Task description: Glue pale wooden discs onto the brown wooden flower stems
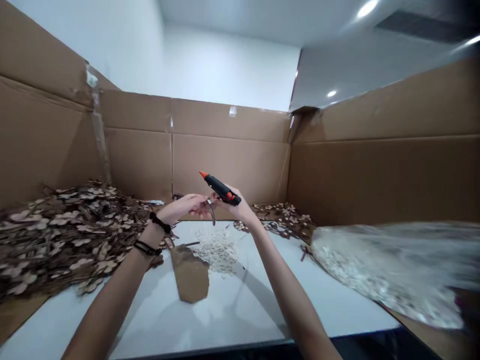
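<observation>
Over the middle of the table, my right hand (234,202) is closed around a black glue gun (222,190) whose orange tip points up and to the left. Close beside it, the fingers of my left hand (190,205) are pinched together on a small brown strip-like piece (213,215). The fingertips of both hands come together at this piece, so its full shape is hidden. Below them, a heap of small white bits (219,252) lies on the white tabletop (240,315). A torn piece of cardboard (192,282) is in front of that heap.
A large pile of brown flower-shaped pieces (71,225) covers the left side. More such pieces (285,220) lie at the back right. A clear plastic bag (390,265) with white bits rests on the right. Tall cardboard walls (228,155) enclose the back and sides.
</observation>
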`<move>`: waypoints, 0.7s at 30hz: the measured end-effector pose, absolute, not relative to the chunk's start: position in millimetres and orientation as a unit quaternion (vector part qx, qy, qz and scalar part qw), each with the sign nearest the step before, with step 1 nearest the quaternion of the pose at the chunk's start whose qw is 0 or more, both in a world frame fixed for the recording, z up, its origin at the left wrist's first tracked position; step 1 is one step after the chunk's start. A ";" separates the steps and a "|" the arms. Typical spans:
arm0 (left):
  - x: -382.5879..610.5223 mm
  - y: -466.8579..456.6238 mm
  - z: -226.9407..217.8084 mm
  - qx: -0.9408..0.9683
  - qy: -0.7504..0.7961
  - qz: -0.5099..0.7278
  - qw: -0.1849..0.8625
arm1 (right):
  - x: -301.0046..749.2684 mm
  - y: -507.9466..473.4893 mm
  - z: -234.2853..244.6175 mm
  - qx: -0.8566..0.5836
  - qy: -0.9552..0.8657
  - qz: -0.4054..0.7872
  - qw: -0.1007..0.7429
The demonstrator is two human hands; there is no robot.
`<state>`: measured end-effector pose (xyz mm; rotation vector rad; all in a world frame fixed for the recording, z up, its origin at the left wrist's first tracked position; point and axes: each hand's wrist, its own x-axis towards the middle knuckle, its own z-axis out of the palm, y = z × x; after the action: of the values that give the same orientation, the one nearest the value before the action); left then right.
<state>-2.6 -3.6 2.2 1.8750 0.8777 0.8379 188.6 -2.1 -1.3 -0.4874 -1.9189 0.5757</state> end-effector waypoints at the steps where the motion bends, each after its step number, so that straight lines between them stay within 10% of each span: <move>1: -3.1 -4.2 2.7 0.761 0.347 0.340 0.430 | 188.5 -1.5 -1.7 -0.203 -0.799 0.237 0.514; 21: 14.3 -13.1 8.4 0.729 0.393 0.493 0.267 | 190.6 -3.5 2.2 -0.307 -0.666 0.278 0.621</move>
<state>14.3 -13.1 8.4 1.9686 1.0596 1.3305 190.6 -3.5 2.2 -0.7067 -1.5300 0.6381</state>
